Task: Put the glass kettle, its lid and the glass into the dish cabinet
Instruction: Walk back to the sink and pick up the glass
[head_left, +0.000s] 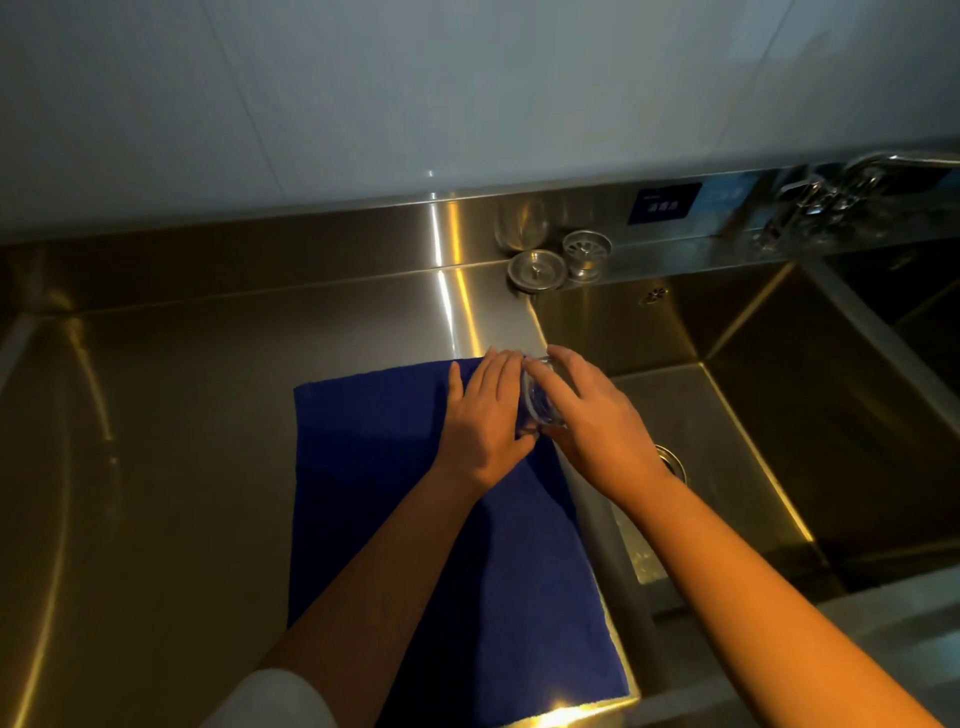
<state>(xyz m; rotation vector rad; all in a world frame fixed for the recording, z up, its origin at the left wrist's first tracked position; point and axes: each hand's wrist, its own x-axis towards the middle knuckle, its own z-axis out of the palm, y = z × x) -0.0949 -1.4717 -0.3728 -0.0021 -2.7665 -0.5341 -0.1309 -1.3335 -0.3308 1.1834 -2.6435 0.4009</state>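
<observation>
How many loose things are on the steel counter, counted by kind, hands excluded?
Blue towel: 1
Clear glass items: 2, one held between both hands, one at the back wall
Metal sink stopper: 1
Metal sink strainer: 1
Total: 5

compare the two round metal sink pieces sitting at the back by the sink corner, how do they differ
The flat stopper is a low disc with a small knob in its middle, while the strainer basket stands taller, like a cup, with holes in its top. The flat stopper sits nearer the blue towel; the strainer basket sits further back and to the right. Both are shiny round steel and rest untouched on the counter ledge.
</observation>
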